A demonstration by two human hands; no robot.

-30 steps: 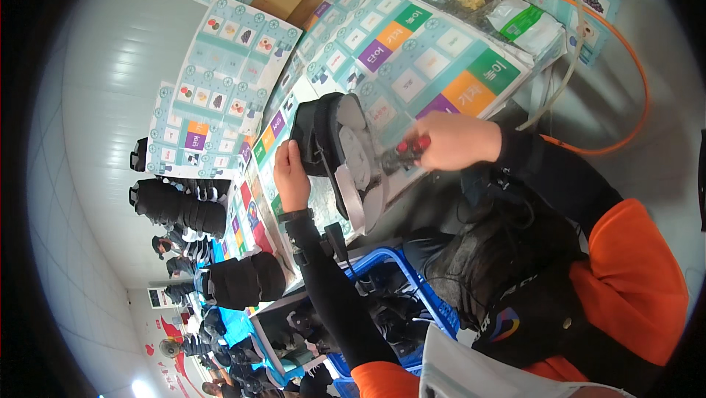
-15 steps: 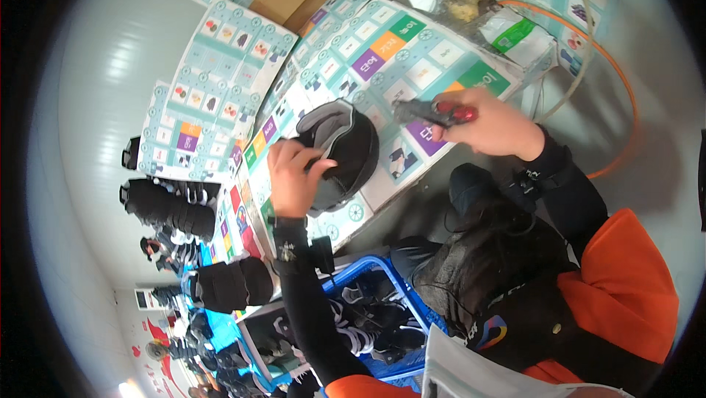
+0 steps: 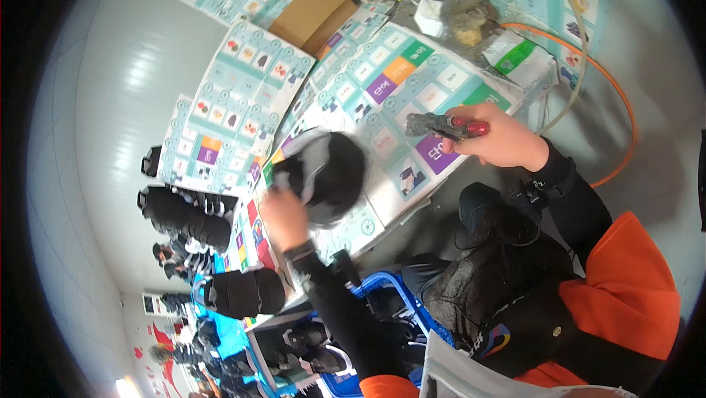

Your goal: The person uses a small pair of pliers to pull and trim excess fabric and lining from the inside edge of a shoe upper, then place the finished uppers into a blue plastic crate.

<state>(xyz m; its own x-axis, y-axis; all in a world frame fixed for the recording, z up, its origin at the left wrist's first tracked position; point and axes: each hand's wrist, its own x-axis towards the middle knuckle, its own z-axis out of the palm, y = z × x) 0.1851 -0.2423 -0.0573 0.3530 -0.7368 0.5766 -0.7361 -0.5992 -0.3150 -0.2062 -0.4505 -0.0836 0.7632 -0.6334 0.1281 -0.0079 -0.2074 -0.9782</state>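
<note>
A black cap (image 3: 340, 177) with a grey inner side sits on the patterned table, blurred by motion. At its near left edge my left hand (image 3: 284, 214) is closed on the cap, the fingers smeared. My right hand (image 3: 504, 135) is wrapped round a dark, worn hand tool (image 3: 434, 125) with a red handle. Its tip points left toward the cap, over the tabletop and apart from the cap. The exact kind of tool is unclear.
Stacked black caps (image 3: 246, 293) stand at the table's left end, with another stack (image 3: 184, 215) beyond. A blue basket (image 3: 382, 280) holding dark items is below my left forearm. An orange hose (image 3: 622, 96) curves down on the right. A cardboard box (image 3: 315, 15) sits at the back.
The cap has tilted and shifted slightly down and left in the picture, with my left hand at its edge. The whole view has shifted a little. My right hand still holds the tool.
</note>
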